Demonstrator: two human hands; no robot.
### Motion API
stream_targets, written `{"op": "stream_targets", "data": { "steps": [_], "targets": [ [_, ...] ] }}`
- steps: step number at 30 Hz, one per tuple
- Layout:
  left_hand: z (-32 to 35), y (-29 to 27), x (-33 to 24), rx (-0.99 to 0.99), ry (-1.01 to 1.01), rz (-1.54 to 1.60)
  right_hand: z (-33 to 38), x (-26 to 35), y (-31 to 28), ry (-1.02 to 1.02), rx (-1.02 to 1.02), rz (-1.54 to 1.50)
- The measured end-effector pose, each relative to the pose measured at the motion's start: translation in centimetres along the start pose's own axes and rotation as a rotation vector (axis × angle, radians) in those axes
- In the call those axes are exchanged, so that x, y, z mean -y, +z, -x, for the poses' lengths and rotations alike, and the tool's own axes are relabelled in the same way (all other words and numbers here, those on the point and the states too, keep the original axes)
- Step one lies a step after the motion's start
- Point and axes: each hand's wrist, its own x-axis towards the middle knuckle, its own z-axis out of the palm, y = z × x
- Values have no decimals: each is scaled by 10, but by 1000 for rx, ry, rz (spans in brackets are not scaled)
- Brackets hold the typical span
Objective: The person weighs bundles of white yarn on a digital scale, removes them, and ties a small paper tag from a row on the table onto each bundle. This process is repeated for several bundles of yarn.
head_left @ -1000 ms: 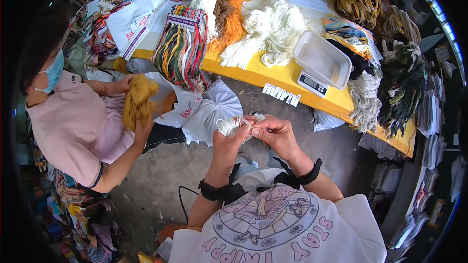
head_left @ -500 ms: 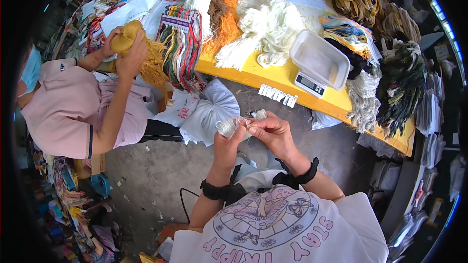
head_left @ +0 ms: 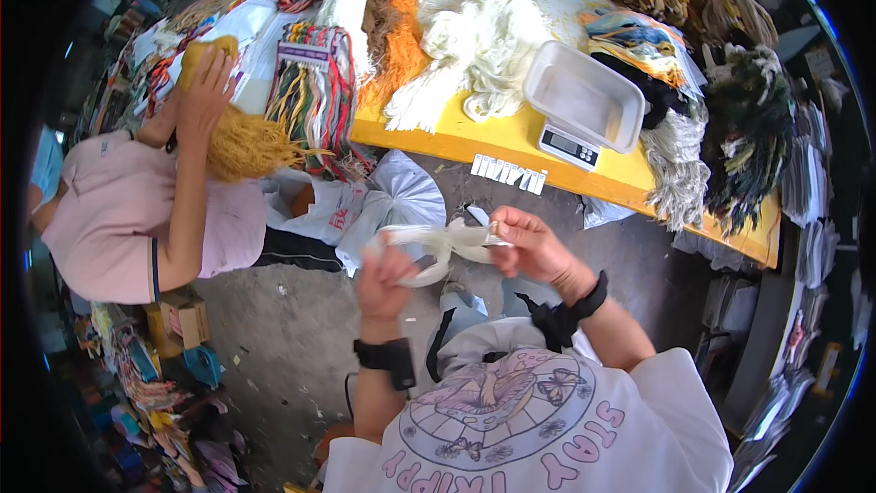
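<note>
A skein of white thread (head_left: 440, 237) stretches between my two hands in front of my body, above the floor. Its right end is pinched between the thumb and fingers of my right hand (head_left: 538, 248). My left hand (head_left: 383, 285) is at the loop's other end, where the strands pass by its fingers. Motion smears that hand, so its grip does not show clearly. The strands spread into a loose loop with a narrow waist near the middle.
A yellow table (head_left: 438, 135) ahead holds a white skein pile (head_left: 502, 50), orange thread (head_left: 399, 59) and a scale with a grey tray (head_left: 584, 96). White tags (head_left: 508, 173) hang off its edge. At left a co-worker (head_left: 137, 210) handles mustard-yellow thread (head_left: 246, 146). White sacks (head_left: 397, 205) stand below.
The white skein, bunched at my closely held hands before, is now drawn out into a loop. My left hand has moved left, my right hand slightly right. The co-worker's hands have shifted left.
</note>
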Motion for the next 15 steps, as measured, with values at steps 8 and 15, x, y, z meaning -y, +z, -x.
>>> {"op": "stream_targets", "data": {
  "steps": [8, 15],
  "targets": [
    [291, -225, -191, -774, 226, -415, 139, 39, -310, -442, -1408, -334],
    [419, -237, -200, -1749, -268, -2062, 86, 5, -297, -166, -1476, 463]
  ]
}}
